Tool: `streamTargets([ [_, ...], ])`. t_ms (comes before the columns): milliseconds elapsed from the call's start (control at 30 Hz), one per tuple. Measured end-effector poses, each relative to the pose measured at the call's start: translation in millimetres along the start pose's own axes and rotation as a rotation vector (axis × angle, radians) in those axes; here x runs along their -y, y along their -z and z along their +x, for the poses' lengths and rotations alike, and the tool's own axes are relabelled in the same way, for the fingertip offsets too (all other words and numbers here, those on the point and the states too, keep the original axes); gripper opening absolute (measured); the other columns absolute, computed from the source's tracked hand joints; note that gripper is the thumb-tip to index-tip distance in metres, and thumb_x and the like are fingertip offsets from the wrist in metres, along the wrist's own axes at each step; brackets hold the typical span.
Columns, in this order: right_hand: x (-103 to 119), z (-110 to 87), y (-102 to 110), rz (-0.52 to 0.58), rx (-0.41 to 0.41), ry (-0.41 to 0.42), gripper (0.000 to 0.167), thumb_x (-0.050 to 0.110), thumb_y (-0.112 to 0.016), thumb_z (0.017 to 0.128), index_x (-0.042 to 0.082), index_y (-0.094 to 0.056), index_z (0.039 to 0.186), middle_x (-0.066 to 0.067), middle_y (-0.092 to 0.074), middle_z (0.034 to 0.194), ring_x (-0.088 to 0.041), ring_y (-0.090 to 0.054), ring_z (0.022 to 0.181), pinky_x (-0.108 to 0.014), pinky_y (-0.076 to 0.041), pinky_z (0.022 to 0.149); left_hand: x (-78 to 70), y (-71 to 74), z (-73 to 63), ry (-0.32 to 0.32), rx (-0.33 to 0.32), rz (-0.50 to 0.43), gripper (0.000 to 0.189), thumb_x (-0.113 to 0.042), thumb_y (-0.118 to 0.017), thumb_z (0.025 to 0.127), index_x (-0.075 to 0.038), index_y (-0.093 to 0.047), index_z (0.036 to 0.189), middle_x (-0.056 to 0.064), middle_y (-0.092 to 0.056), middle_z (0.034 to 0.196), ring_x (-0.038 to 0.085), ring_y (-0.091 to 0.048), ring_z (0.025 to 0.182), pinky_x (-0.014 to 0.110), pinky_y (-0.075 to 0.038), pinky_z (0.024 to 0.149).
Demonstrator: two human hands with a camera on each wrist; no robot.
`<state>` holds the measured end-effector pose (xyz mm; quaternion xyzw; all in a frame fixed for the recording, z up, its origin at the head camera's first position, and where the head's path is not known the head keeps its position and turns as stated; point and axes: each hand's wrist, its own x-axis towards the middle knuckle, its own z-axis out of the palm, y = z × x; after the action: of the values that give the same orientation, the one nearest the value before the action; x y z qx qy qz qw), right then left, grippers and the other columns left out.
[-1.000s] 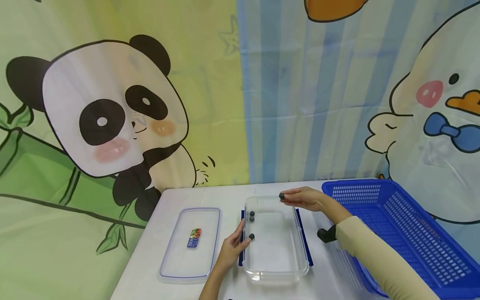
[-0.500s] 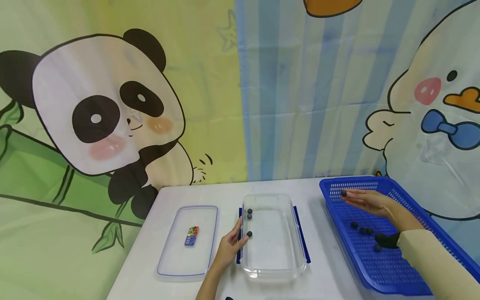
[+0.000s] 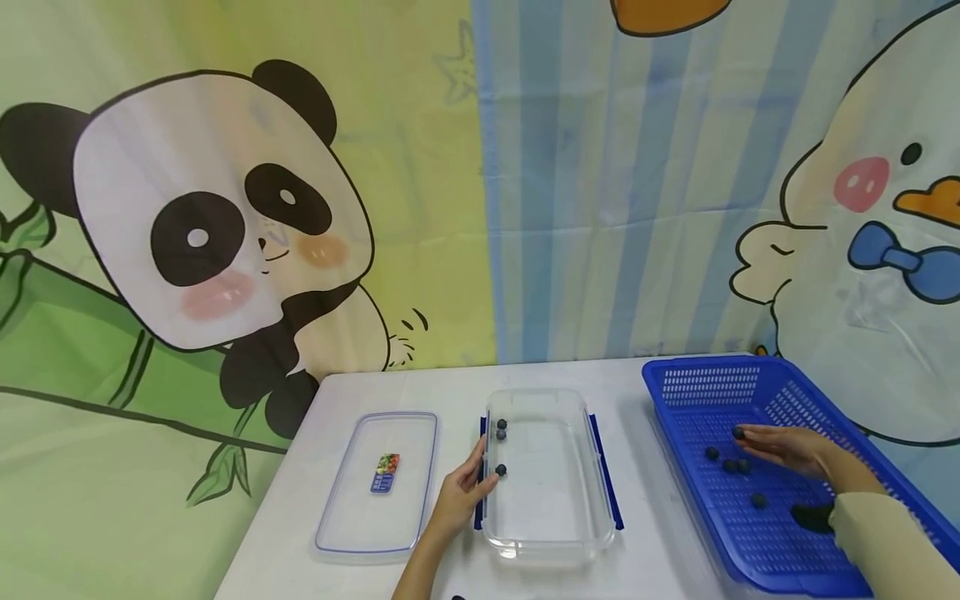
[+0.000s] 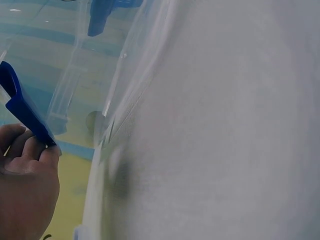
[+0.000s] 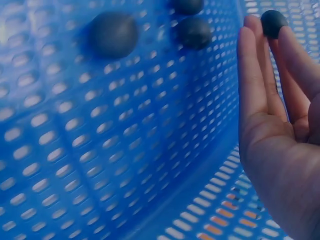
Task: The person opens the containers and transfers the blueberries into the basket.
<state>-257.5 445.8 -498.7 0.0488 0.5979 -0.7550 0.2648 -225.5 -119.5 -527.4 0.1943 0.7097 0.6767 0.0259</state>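
Note:
My right hand (image 3: 791, 452) is over the blue basket (image 3: 780, 550), pinching a blueberry (image 5: 274, 24) between the thumb and fingertips. Below it, several loose blueberries (image 3: 759, 501) rest on the basket's perforated floor; three show large in the right wrist view, one nearest the camera (image 5: 114, 35). At the clear plastic container (image 3: 551, 546), my left hand (image 3: 456, 500) grips the left side, thumb over the rim. Its fingers are at the blue latch flap (image 4: 27, 115) in the left wrist view. Three blueberries (image 3: 501, 470) lie along the container's left side.
Left of the container a clear lid (image 3: 352, 525) with a blue seal and a colourful label (image 3: 385, 473) lies flat on the white table (image 3: 277, 533). Another blue latch (image 3: 607, 471) hangs along the container's right side. A cartoon curtain (image 3: 555, 183) stands behind the table.
My right hand has carried its blueberry from above the container's far right corner rightward over the basket, then lower into it. My left hand stays on the container.

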Motion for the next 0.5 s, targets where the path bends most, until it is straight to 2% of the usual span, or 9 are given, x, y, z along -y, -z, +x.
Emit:
streamTargets([
  [67,-4.8,-1.3,2.5,0.024,-0.059,-0.033,0.029,0.002,-0.045,0.096,0.013,-0.072,0.094,-0.006,-0.066,0.102,-0.023,-0.063,0.098,-0.040,-0.043,0.097,-0.7,-0.6,-0.3,0.006,0.000,0.003,0.062,-0.008,-0.060,0.089,0.002,-0.028,0.142,0.015,-0.021,0.148,0.030,-0.022,0.133,0.026,-0.023,0.106],
  [133,-8.3,-2.2,4.8,0.054,-0.085,-0.051,0.028,0.002,-0.046,0.096,0.011,-0.072,0.093,-0.007,-0.067,0.100,-0.024,-0.064,0.098,-0.039,-0.043,0.096,-0.9,-0.9,-0.3,-0.001,0.002,0.003,0.062,-0.007,-0.060,0.089,0.003,-0.028,0.141,0.016,-0.021,0.148,0.031,-0.022,0.133,0.026,-0.023,0.106],
  [233,-10.8,-3.2,7.2,0.086,-0.079,-0.053,0.025,0.001,-0.047,0.095,0.007,-0.071,0.095,-0.008,-0.066,0.101,-0.025,-0.063,0.098,-0.040,-0.042,0.098,-0.5,-0.8,0.1,-0.017,0.012,-0.014,0.062,-0.006,-0.060,0.089,0.005,-0.026,0.141,0.018,-0.019,0.148,0.031,-0.020,0.134,0.024,-0.022,0.106],
  [500,-12.6,-4.0,9.2,0.048,-0.054,-0.030,0.025,0.000,-0.046,0.095,0.007,-0.069,0.097,-0.011,-0.066,0.103,-0.021,-0.064,0.097,-0.040,-0.044,0.097,0.8,-0.4,-0.1,-0.026,0.019,-0.019,0.064,-0.008,-0.060,0.089,0.006,-0.025,0.141,0.019,-0.018,0.148,0.030,-0.019,0.134,0.023,-0.022,0.106],
])
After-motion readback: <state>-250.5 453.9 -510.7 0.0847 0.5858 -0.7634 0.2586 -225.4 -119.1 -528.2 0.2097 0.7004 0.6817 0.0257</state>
